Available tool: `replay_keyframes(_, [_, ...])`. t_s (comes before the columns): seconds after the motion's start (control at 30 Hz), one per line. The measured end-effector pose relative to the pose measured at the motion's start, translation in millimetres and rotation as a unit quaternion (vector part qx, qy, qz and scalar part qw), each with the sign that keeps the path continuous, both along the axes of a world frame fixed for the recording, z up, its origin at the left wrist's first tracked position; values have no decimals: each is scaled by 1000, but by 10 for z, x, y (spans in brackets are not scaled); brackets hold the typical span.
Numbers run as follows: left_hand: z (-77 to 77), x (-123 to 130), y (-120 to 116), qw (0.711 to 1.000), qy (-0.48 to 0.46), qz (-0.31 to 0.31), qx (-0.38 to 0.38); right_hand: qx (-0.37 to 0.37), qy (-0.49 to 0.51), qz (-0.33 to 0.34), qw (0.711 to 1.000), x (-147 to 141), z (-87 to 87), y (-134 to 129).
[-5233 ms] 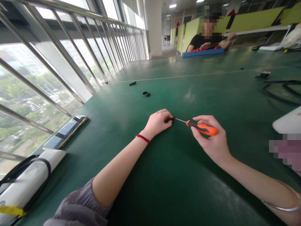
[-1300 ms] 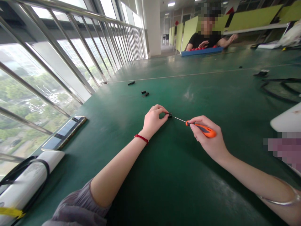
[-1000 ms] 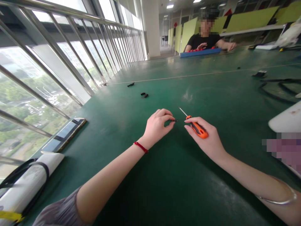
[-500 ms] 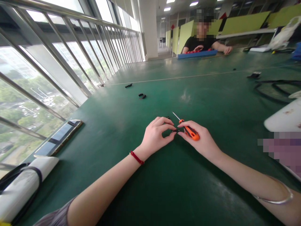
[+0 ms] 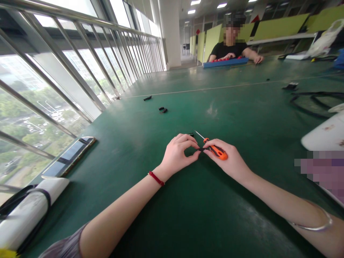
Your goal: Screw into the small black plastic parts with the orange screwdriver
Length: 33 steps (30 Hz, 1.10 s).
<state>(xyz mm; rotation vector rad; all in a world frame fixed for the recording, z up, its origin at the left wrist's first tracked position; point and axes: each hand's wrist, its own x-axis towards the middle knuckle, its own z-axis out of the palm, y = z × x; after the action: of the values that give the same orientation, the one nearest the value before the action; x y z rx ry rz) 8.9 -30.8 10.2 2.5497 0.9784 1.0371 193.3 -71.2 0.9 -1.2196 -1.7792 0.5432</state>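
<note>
Between my two hands is a small black piece (image 5: 201, 149), too small to make out its kind. My left hand (image 5: 180, 152) pinches its left end between thumb and forefinger. My right hand (image 5: 228, 157) has thumb and forefinger at its right end, and also holds an orange and black screwdriver (image 5: 218, 152) across the palm. The screwdriver's thin metal shaft points up and to the left, away from the black piece. Just behind my left fingers another small black part (image 5: 191, 134) lies on the table, partly hidden.
Farther off on the green table (image 5: 150, 143) lie small black parts (image 5: 162, 110). A phone (image 5: 72, 154) and a white object wrapped in black cable (image 5: 32, 204) are at left; a white container (image 5: 324, 134) is at right. Across the table a person (image 5: 228, 48) sits behind a blue tray (image 5: 225, 63).
The black piece shows slightly more between my fingertips, and the screwdriver's tip has dipped slightly left. Across the table, the person's hands have shifted a little.
</note>
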Motion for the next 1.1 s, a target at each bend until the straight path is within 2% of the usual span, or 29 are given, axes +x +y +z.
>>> replay_keyframes(0.13, [-7, -60, 77, 998, -38, 26, -38, -28, 32, -38, 998, 2, 16, -8])
replay_keyframes(0.23, [-34, -143, 198, 992, -65, 78, -78, -46, 59, -64, 995, 0, 26, -11])
replay_keyframes(0.37, [-68, -182, 317, 988, -34, 125, -89, -50, 69, -57, 995, -11, 26, -9])
replay_keyframes(0.67, [-62, -74, 407, 989, 47, 107, -93, -41, 66, -49, 996, -26, 24, 0])
replay_keyframes(0.87, [-78, -76, 417, 990, 42, 114, -65, -52, 62, -48, 996, -26, 37, -11])
replay_keyframes(1.0, [-18, -277, 330, 991, 17, 129, -37, -70, 67, -45, 994, -16, 44, -21])
replay_keyframes(1.1, [43, -646, 225, 985, 8, 174, -14, -76, 65, -43, 994, -14, 41, -24])
